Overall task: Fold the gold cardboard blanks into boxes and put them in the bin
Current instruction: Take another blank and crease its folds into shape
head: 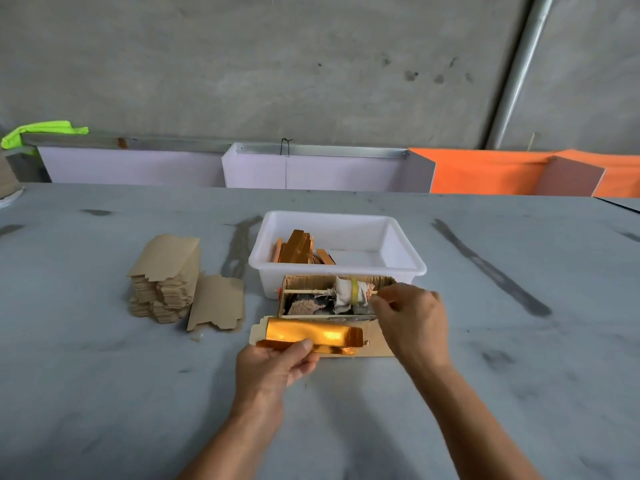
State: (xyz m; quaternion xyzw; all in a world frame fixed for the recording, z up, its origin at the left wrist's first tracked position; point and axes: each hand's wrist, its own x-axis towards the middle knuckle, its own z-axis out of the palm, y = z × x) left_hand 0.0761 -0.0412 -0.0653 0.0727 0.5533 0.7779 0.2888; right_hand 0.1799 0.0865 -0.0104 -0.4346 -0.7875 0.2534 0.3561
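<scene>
The white bin (337,251) sits mid-tabletop (519,341), with wide bare grey surface to its right and in front of it, nearer the person. Folded gold boxes (299,249) lean in the bin's left part. Left of the bin, a stack of brown cardboard blanks (166,277) stands apart from it, with one loose blank (216,303) propped against the stack on the side toward the bin. Touching the bin's front wall is a small cardboard tray (332,296) holding rags and a thin stick. Just in front of that tray lies the gold blank (311,336), partly folded, its shiny side up. The left hand (277,365) pinches the blank's near edge, thumb on top, fingers curled beneath. The right hand (412,323), fingers curled, pinches the stick's (311,291) end at the tray's right side.
</scene>
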